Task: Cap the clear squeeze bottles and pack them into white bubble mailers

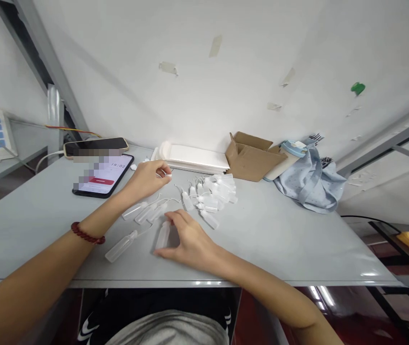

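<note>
In the head view my right hand (193, 239) grips a small translucent plastic bottle (163, 236) between thumb and fingers, close to the table's front edge. Further back, my left hand (148, 178) has its thumb and forefinger pinched on a small white piece (169, 175), perhaps a cap; its exact kind is too small to tell. One capped bottle with a thin tail (121, 246) lies alone to the left of my right hand. Between my hands are a few similar bottles (146, 212) lying side by side. A pile of several more (211, 191) sits right of centre.
Two phones, one lit (99, 182) and one dark (96, 146), lie at the back left with a cable. Along the wall stand a stack of white sheets or boxes (197, 158), an open cardboard box (249, 160), a lidded cup (285, 160) and a light blue cloth bag (308, 184).
</note>
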The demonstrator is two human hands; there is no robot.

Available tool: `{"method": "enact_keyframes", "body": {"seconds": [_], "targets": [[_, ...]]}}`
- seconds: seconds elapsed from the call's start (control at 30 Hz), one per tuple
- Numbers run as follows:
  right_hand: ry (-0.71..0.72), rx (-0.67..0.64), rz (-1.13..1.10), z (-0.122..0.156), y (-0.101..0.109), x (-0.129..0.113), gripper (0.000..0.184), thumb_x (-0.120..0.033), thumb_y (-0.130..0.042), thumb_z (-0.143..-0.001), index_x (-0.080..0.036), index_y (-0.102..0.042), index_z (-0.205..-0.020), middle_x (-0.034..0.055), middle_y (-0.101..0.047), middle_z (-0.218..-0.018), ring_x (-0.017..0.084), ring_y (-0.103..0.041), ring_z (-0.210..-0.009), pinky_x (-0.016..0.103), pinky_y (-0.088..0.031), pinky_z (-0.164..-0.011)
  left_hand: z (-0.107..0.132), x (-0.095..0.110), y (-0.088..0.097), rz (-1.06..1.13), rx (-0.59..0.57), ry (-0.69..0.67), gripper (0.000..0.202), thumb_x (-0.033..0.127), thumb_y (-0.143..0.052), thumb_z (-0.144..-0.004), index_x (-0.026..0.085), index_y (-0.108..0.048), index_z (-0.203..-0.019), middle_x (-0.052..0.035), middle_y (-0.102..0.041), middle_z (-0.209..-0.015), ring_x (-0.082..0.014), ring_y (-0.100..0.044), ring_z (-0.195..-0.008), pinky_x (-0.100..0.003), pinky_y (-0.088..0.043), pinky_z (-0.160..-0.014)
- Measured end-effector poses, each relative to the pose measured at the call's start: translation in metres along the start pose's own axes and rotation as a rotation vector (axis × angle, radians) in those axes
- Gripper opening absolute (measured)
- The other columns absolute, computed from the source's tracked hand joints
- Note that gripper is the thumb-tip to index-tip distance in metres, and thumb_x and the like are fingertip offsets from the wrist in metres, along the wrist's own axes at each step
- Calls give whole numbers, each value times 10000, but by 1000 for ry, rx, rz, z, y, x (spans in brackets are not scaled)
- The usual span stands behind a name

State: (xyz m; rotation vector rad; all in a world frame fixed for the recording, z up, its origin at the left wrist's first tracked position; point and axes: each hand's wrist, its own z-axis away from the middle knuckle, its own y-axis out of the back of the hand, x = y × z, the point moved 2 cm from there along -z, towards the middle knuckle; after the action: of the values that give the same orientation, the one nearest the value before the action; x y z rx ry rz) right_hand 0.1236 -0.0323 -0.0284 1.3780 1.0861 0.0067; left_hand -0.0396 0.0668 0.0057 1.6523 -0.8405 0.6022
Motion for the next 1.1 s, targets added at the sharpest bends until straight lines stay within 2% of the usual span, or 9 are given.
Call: {"method": "enact_keyframes", "body": {"seconds": [0.1, 0.23, 0.37, 0.47, 0.63, 0.83, 1.1], "targets": [[5, 118, -53, -9, 9, 12, 637, -346, -830, -695, -166, -547, -1237, 109, -567, -1158, 223, -603, -1047, 393, -529, -916, 2, 2, -1, 260, -66, 49, 196, 328, -729, -606, 191, -650, -721, -32, -730, -785, -227, -684, -807, -353, -532, -794], [74, 293, -59, -18, 24, 28, 580, -321, -812, -723, -191, -563, -1230, 98, -556, -1166, 192, -611, -990, 375, -560, -872, 7, 6, -4, 546, -154, 157, 273, 308, -811, -573, 179, -676, -772, -36, -734, -818, -223, -692, -862, -373, -519, -878], [152, 391, -15, -22, 33, 35, 589, -305, -767, -786, -229, -528, -1319, 104, -543, -1215, 206, -573, -1113, 382, -556, -910, 12, 9, -8, 724, -202, 176, 280, 298, -822, -595, 183, -682, -808, -37, -724, -867, -208, -680, -886, -384, -511, -922], [167, 413, 10, -23, 35, 35, 573, -316, -720, -838, -273, -504, -1367, 101, -544, -1263, 213, -547, -1185, 406, -546, -945, 13, 10, -11, 775, -221, 198, 256, 290, -808, -607, 191, -689, -811, -29, -715, -856, -211, -680, -916, -385, -516, -939], [147, 418, 20, -22, 37, 34, 538, -323, -717, -845, -288, -538, -1351, 97, -553, -1278, 216, -573, -1161, 423, -552, -952, 14, 10, -17, 838, -229, 256, 203, 260, -806, -626, 199, -686, -778, -17, -716, -840, -207, -685, -948, -371, -516, -962], [178, 468, -10, -23, 36, 36, 430, -365, -683, -871, -243, -589, -1272, 109, -580, -1230, 205, -585, -1153, 395, -566, -941, 16, 10, -20, 920, -231, 307, 171, 200, -796, -632, 196, -700, -775, -11, -709, -830, -186, -673, -934, -343, -507, -973], [223, 487, 105, -23, 30, 42, 350, -320, -572, -952, -235, -547, -1290, 122, -597, -1271, 217, -581, -1203, 420, -529, -1006, 15, 6, -21, 1000, -209, 375, 158, 163, -802, -658, 199, -723, -790, -4, -712, -820, -151, -668, -898, -291, -514, -953]]}}
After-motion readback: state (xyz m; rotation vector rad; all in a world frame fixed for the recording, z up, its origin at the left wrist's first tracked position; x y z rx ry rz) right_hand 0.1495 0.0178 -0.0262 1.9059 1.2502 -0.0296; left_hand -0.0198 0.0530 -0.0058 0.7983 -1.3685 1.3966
